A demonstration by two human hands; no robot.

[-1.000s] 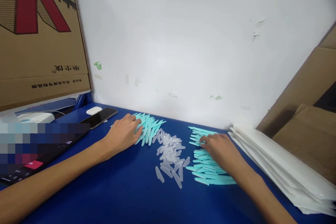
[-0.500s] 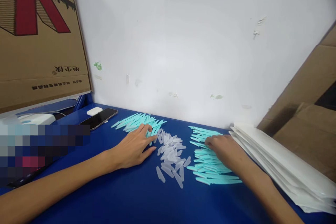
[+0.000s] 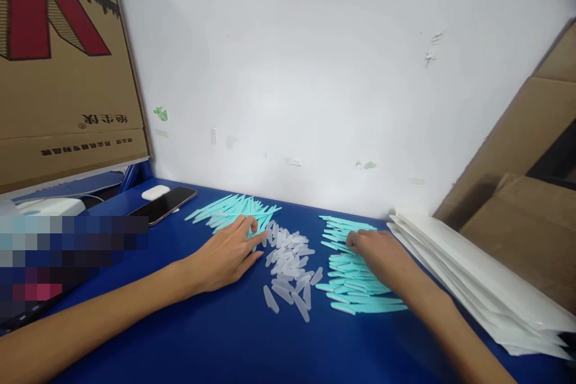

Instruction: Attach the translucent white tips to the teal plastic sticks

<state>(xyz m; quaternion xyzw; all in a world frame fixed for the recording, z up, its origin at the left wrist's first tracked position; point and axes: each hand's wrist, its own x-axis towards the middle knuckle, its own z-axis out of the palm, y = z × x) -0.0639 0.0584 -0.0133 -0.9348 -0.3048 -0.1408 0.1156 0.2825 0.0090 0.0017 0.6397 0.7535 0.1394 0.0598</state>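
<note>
Two bare hands work over the blue table [image 3: 270, 348]; the left hand [image 3: 225, 258] is partly spread, its thumb held apart from its bent fingers, the fingertips at the near edge of one heap of turquoise sticks [image 3: 234, 207]; the right hand [image 3: 382, 255] is curled narrow over a second heap, the turquoise pieces [image 3: 351, 288], and whether it pinches any cannot be told; both heaps overlap too much to count; between the hands, just right of the left one, lies one cluster of translucent pieces [image 3: 288, 255], many and overlapping, with one single piece [image 3: 270, 299] slightly apart on the near side; beyond and left of the left hand lie one phone [image 3: 164, 204] and, just behind it, one white case [image 3: 155, 192]; right of the right hand rests one stack of white packets [image 3: 468, 270], its layers too close to count.
</note>
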